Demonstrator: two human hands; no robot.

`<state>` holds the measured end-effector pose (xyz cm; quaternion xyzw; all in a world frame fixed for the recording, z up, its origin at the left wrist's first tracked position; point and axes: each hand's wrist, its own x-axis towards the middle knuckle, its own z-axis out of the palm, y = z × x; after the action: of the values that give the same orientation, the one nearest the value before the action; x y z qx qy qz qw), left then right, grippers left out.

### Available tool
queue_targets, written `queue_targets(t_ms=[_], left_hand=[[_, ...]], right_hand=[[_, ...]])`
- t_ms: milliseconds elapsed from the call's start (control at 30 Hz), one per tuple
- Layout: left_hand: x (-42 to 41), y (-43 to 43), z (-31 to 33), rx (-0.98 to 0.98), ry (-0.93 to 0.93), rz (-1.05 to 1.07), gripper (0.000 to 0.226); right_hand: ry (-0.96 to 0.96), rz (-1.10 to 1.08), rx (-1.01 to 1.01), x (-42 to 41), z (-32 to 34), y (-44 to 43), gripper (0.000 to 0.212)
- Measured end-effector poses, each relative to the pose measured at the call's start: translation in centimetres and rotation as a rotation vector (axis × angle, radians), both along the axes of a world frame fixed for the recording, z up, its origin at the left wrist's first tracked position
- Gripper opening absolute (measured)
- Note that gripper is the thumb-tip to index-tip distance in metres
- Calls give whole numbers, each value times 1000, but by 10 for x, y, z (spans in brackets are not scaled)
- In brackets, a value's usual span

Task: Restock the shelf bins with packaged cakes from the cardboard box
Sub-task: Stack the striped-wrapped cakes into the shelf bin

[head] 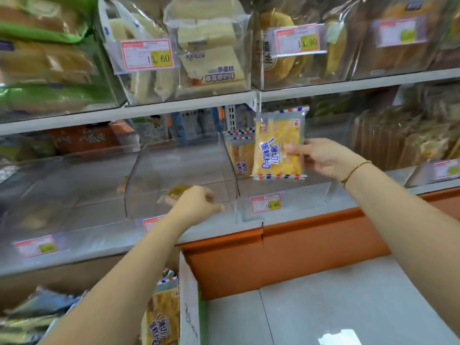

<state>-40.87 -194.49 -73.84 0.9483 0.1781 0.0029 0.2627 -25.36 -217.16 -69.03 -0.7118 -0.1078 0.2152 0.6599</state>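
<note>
- Nearest you, the cardboard box (189, 307) sits low left, packs inside.
- Your right hand (323, 158) pinches a packaged cake (278, 145) upright over the shelf bin (306, 195), beside a standing pack (240, 158).
- Your left hand (196, 202) curls at the neighbouring bin (179, 165) lip; grip unclear.
- Risk: that edge-only pinch may let it swing and topple the standing pack.

White metal shelves (174, 108) over an orange panel (311, 242) and grey ledge (336, 302).

Clear plastic bin (184, 170) — glossy cake pkg (278, 145), cardboard box (188, 307).
</note>
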Motion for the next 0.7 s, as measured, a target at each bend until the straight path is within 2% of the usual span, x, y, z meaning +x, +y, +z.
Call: queue_targets(t_ms=[133, 233, 367, 500, 633, 700], left_hand=[[1, 17, -3, 81, 51, -78, 39], [-1, 21, 1, 20, 46, -58, 38], [1, 21, 1, 59, 56, -70, 30], [-2, 20, -1, 52, 59, -73, 32], [-2, 19, -2, 49, 63, -80, 37], [-2, 19, -3, 43, 63, -77, 38]], right_hand=[[-55, -15, -22, 35, -17, 32, 20], [-52, -24, -149, 49, -34, 62, 31], [7, -92, -232, 93, -81, 96, 42], [-51, -178, -463, 79, -87, 110, 37], [-73, -171, -412, 85, -95, 122, 24], [-68, -119, -403, 83, -94, 129, 28]])
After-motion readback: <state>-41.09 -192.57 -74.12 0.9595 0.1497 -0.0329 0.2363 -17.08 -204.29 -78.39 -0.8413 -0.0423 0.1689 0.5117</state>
